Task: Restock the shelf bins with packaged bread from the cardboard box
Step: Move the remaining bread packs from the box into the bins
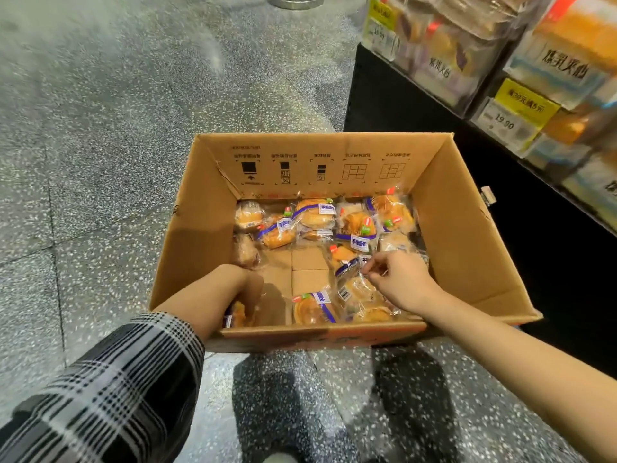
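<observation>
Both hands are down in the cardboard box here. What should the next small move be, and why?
Probably lift both hands out and carry the bread to the shelf bins at right. The right hand pinches the wrapper of a bread packet, and the left hand appears to grip another packet in the near left corner of the cardboard box.

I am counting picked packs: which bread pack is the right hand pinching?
The pack with the barcode label, near the box's right side; the right hand pinches its wrapper's top.

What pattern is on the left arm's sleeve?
Black-and-white plaid on the sleeve, shown best in the head view.
</observation>
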`<state>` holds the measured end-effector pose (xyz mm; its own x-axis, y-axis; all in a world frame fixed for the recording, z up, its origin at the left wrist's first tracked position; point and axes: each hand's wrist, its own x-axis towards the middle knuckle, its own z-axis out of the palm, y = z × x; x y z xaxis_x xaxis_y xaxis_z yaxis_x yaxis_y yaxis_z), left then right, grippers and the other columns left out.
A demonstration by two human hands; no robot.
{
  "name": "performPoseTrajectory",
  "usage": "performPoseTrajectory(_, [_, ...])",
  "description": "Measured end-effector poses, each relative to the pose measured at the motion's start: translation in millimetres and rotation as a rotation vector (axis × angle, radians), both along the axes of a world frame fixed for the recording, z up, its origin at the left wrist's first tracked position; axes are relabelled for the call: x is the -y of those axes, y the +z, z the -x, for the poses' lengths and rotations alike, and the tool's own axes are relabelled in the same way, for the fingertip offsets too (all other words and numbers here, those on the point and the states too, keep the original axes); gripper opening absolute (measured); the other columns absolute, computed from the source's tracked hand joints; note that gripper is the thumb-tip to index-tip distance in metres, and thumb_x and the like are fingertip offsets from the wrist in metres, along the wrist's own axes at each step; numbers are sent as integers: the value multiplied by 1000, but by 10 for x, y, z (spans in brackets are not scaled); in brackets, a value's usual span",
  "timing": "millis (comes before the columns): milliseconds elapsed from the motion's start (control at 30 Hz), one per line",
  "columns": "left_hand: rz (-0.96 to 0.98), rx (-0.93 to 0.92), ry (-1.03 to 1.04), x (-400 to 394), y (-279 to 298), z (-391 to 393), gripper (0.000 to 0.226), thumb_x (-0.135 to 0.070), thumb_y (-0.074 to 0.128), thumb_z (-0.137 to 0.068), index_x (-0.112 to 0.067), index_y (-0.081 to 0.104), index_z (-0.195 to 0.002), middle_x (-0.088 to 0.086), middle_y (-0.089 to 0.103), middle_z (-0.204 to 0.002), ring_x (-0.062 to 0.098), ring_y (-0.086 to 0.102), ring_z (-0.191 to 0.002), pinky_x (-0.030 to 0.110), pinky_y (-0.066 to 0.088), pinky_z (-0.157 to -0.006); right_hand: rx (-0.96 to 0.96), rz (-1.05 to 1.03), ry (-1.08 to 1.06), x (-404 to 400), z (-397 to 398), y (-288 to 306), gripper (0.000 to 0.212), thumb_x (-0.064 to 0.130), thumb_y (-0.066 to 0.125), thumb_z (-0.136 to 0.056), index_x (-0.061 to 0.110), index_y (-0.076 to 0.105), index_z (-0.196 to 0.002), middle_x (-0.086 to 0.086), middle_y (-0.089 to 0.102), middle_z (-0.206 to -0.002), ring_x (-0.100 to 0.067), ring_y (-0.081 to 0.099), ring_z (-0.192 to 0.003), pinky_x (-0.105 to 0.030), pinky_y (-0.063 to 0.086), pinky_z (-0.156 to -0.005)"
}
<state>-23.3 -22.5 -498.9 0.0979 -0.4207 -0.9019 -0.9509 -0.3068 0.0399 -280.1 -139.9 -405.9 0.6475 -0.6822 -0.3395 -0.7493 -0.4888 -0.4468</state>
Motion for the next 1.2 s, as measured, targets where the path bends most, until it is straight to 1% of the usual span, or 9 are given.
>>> performPoseTrajectory(133, [-25, -9, -20, 38, 14, 17, 67, -25, 82, -72, -12, 52, -131, 1, 55, -121, 22, 55, -108, 33, 49, -90, -5, -21, 20, 15, -9, -19, 13, 16, 58, -91, 22, 68, -92, 2, 68, -80, -13, 62, -71, -13, 41, -57])
performPoseTrajectory(233, [-2, -49, 25, 64, 27, -14, 58, -37, 85, -66, -13, 65, -114, -4, 63, -103, 16, 59, -93, 27, 50, -82, 10, -41, 32, 12, -10, -26, 13, 15, 57, -92, 19, 69, -93, 0, 69, -84, -9, 60, -67, -18, 44, -60])
performPoseTrajectory(500, [471, -362, 266, 206, 497, 66, 32, -52, 75, -68, -22, 67, -78, -8, 65, -72, 11, 60, -71, 15, 42, -64, 154, -24, -12, 24, -10, -19, 5, 16, 60, -91, 20, 62, -94, 1, 63, -83, -13, 57, -70, -17, 41, -59])
performPoseTrajectory(633, [724, -605, 453, 290, 805, 340, 81, -63, 76, -60, 10, 64, -92, 23, 67, -85, 35, 62, -71, 32, 47, -62, 232, -280, -58, 13, -2, 66, 63, 35, 81, -73, 22, 51, -126, 4, 60, -106, -11, 61, -97, -29, 52, -86])
performPoseTrajectory(800, [780, -657, 496, 420, 1031, 652, 41, -43, 65, -84, -16, 61, -54, -3, 52, -48, 7, 48, -47, 19, 39, -51, 267, -317, -59, -32, 9, 234, 72, 34, 89, -58, 30, 51, -120, 12, 56, -102, -9, 56, -95, -21, 46, -76])
performPoseTrajectory(933, [736, -785, 781, 481, 936, 710, 61, -68, 27, -81, -22, 65, -92, -3, 64, -87, 10, 61, -81, 22, 51, -71, 236, -136, -192, 91, 101, 274, 64, 32, 92, -52, 22, 64, -109, 6, 64, -101, -12, 60, -95, -24, 47, -81])
performPoseTrajectory(1000, [673, -783, 875, 497, 739, 621, 65, -71, 28, -79, -18, 60, -101, 0, 61, -92, 15, 60, -88, 29, 52, -82, 202, -7, -249, 164, 181, 252, 60, 31, 92, -54, 18, 64, -106, 3, 65, -99, -14, 60, -91, -23, 44, -75])
performPoseTrajectory(1100, [510, -463, 503, 517, 381, 532, 28, -39, 50, -96, -12, 54, -92, 7, 55, -95, 13, 52, -80, 26, 45, -74, 98, 105, -216, 202, 281, 170, 59, 30, 91, -58, 18, 62, -107, -2, 67, -99, -20, 61, -91, -31, 49, -77])
performPoseTrajectory(1200, [151, -179, 301, 529, 123, 610, 46, -42, 48, -97, -4, 53, -122, 16, 55, -124, 27, 57, -103, 40, 48, -87, -18, 161, -144, 209, 302, 52, 67, 36, 90, -57, 19, 60, -114, -5, 67, -108, -26, 61, -100, -37, 52, -81])
